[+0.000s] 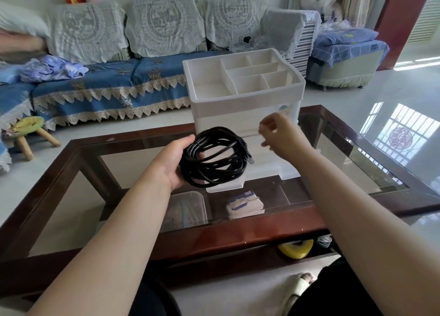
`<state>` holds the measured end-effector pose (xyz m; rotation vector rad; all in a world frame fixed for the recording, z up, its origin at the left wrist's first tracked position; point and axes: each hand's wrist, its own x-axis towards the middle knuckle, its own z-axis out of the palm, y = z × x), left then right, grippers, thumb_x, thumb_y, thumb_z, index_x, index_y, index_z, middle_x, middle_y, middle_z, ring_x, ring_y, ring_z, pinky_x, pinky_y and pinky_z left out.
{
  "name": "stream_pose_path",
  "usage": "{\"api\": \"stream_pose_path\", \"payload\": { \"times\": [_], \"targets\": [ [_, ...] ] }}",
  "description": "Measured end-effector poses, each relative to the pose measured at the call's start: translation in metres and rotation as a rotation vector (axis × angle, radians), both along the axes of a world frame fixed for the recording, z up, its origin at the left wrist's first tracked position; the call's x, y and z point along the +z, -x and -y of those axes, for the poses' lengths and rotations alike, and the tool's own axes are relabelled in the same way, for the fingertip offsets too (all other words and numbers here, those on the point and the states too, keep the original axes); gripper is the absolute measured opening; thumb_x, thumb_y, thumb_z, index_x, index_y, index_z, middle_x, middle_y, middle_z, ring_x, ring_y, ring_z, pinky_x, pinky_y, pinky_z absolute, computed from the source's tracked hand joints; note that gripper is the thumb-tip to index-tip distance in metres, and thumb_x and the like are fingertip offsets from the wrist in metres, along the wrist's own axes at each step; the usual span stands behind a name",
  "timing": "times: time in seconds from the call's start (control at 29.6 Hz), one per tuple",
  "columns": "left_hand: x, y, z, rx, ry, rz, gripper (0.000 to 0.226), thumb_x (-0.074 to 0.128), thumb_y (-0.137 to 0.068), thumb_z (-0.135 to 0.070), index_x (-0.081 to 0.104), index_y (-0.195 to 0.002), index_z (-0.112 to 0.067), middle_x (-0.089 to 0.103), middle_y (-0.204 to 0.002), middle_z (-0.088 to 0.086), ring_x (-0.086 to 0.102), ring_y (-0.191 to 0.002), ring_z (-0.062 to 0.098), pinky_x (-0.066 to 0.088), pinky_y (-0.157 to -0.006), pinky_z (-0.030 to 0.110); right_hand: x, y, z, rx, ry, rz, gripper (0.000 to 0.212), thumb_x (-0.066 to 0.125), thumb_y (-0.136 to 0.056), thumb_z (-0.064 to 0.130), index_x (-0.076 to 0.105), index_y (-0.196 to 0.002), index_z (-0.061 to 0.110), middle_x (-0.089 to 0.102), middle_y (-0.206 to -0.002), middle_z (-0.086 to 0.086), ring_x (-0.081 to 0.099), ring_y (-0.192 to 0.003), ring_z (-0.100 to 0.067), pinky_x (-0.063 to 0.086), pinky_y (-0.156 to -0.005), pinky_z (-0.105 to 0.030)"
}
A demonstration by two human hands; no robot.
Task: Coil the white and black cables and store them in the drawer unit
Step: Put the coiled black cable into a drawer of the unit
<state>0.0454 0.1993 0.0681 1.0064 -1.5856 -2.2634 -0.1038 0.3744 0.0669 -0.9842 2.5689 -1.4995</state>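
The left grip (177, 164), at the centre of the frame, holds the black coil (214, 157) by its left edge, thumb over the top of the loops and fingers passing through behind them. The coil hangs in the air in front of the drawer unit (242, 96), just above a pulled-out drawer (226, 184) at its base.

The cable looks light and rubbery, springy enough that the loops want to fan apart; they already sit loosely rather than in one tight bundle. I judge the safest hold is across the whole bundle at one side, as now, so no loop slips free. A plug end (250, 159) pokes out at the coil's right.

The right grip (281, 131) hovers just right of the coil with fingers loosely curled and holds nothing that can be seen. Both forearms reach in over the glass surface (357, 163) from the lower frame. No white cable is in view.
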Motion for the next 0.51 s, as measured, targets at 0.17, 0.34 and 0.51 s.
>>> {"api": "stream_pose_path", "payload": {
  "times": [0.17,0.34,0.51],
  "targets": [
    [0.019,0.025,-0.024,-0.188,0.173,0.190,0.034,0.038,-0.102,-0.031,0.060,-0.084,-0.012,0.064,-0.076,0.008,0.063,-0.068,0.020,0.053,-0.062,0.031,-0.027,-0.034,-0.028,0.229,-0.041,-0.751,0.053,0.055,-0.085,0.046,0.050,-0.130,0.016,0.055,-0.125,-0.001,0.048,-0.115,-0.019,0.046,-0.089,-0.033],
    [0.027,0.025,-0.016,-0.271,0.187,0.266,0.041,0.033,-0.102,-0.044,0.058,-0.091,-0.014,0.065,-0.079,0.007,0.064,-0.066,0.018,0.052,-0.049,0.023,-0.011,-0.018,-0.020,0.332,-0.110,-0.557,0.053,0.070,-0.082,0.034,0.052,-0.131,0.028,0.053,-0.118,0.003,0.050,-0.109,-0.019,0.047,-0.086,-0.034],
    [0.023,0.026,-0.016,-0.327,0.935,0.356,0.053,0.037,-0.096,-0.056,0.056,-0.120,-0.013,0.065,-0.108,0.005,0.064,-0.094,0.022,0.055,-0.075,0.035,-0.001,0.012,-0.014,0.304,-0.326,-0.489,0.050,0.072,-0.080,0.034,0.055,-0.127,0.034,0.053,-0.118,0.008,0.051,-0.107,-0.018,0.042,-0.086,-0.031]
  ]
}}
